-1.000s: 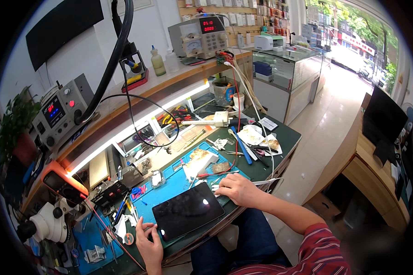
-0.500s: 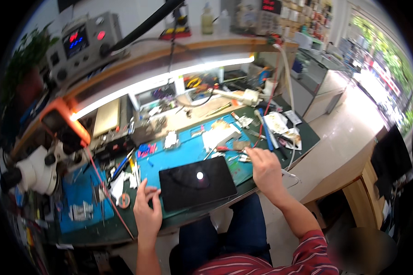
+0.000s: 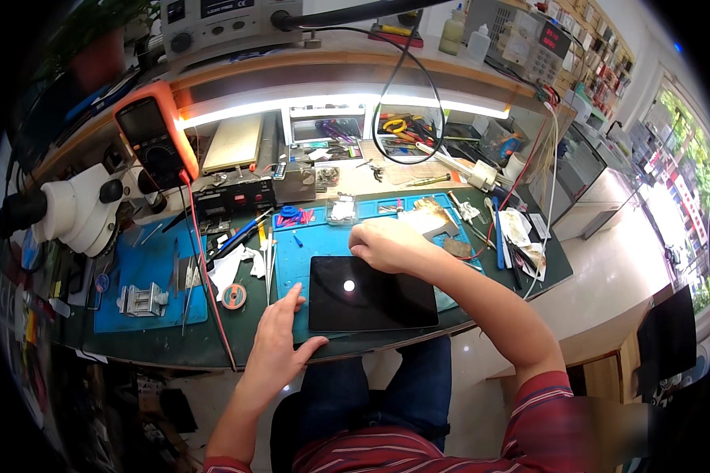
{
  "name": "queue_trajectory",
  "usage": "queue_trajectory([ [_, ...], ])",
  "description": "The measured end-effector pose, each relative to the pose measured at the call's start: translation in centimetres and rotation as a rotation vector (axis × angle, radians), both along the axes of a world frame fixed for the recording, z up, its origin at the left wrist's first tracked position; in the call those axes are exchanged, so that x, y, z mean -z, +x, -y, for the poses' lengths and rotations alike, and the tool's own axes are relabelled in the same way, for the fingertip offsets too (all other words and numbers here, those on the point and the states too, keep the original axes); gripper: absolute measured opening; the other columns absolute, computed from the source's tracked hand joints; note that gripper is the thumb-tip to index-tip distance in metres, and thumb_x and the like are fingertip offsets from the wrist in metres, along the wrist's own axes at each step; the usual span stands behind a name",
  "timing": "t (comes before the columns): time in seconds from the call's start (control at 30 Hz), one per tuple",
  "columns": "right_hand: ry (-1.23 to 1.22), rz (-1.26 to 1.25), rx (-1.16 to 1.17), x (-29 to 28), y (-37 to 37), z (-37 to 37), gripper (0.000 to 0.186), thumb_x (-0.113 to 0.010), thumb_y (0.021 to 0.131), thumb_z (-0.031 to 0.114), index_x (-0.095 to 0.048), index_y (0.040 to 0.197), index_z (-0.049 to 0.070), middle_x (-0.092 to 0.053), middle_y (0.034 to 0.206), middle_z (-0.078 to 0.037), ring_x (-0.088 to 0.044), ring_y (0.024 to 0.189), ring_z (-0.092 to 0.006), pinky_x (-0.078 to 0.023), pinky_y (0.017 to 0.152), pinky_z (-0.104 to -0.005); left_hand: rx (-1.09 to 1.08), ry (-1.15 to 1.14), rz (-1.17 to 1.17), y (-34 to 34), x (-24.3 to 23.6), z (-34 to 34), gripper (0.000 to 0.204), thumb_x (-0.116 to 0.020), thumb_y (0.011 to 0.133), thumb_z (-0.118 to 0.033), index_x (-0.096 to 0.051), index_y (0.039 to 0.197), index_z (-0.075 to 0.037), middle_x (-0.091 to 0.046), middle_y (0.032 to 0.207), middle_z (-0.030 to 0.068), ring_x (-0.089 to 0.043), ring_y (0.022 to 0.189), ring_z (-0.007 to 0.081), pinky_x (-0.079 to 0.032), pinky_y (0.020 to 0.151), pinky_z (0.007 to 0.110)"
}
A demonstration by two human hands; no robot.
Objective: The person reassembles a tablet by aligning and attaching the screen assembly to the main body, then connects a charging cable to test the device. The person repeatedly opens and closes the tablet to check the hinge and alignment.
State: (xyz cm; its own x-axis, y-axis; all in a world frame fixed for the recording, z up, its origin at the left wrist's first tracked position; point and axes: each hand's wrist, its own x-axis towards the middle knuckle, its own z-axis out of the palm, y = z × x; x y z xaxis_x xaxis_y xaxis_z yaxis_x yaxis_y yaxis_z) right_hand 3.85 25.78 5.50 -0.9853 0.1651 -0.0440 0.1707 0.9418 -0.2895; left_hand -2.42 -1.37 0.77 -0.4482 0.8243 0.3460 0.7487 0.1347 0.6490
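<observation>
A black tablet (image 3: 375,303) lies flat, dark glossy face up, on the blue work mat (image 3: 292,272), with a bright light reflected in it. My right hand (image 3: 390,244) reaches across to its far edge, fingers curled and pointing down. Whatever those fingers hold, if anything, is hidden behind the hand. Beside the tablet's near left corner is my left hand (image 3: 280,335), empty, with fingers and thumb apart. The thumb tip is close to that corner; whether it touches I cannot tell.
An orange multimeter (image 3: 150,134) and a white microscope (image 3: 75,205) stand at left. Nearer are a solder reel (image 3: 233,296) and a metal clamp fixture (image 3: 142,301). A clear box of small parts (image 3: 342,208) sits behind the tablet. A black cable loop (image 3: 442,118) hangs ahead.
My right hand has moved left, from the small items right of the tablet to the tablet's far edge. My left hand has spread its fingers. The whole view has shifted.
</observation>
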Motion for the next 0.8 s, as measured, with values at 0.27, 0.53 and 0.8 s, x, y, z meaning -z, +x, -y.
queue_trajectory([
  [0.27,0.039,0.128,0.071,0.1,-1.0,0.8,0.026,-0.06,0.091,0.027,-0.071,0.101,0.006,-0.071,0.098,-0.018,-0.067,0.098,-0.0347,-0.053,0.085,-0.0438,0.0,0.046,-0.025,-0.2,0.4,0.0,0.086,-0.083,0.075,-0.013,-0.037,0.147,-0.002,-0.062,0.124,0.0132,-0.056,0.111,0.0305,-0.045,0.098,0.041],
  [0.53,0.033,0.142,0.141,0.4,-1.8,0.9,0.036,-0.062,0.09,0.038,-0.074,0.091,0.004,-0.072,0.091,-0.019,-0.069,0.091,-0.0362,-0.054,0.083,-0.0454,-0.026,0.086,-0.036,-0.1,0.7,-0.1,0.082,-0.083,0.075,-0.011,-0.04,0.144,-0.001,-0.065,0.12,0.0125,-0.058,0.108,0.0308,-0.046,0.096,0.041],
  [0.8,-0.099,0.039,0.203,0.3,-2.0,0.9,0.047,-0.064,0.088,0.049,-0.071,0.09,0.003,-0.071,0.091,-0.019,-0.068,0.092,-0.0358,-0.053,0.082,-0.0444,-0.065,0.128,-0.045,0.2,0.8,-0.1,0.08,-0.084,0.072,-0.012,-0.045,0.142,-0.003,-0.065,0.12,0.0111,-0.062,0.102,0.0273,-0.045,0.093,0.04],
])
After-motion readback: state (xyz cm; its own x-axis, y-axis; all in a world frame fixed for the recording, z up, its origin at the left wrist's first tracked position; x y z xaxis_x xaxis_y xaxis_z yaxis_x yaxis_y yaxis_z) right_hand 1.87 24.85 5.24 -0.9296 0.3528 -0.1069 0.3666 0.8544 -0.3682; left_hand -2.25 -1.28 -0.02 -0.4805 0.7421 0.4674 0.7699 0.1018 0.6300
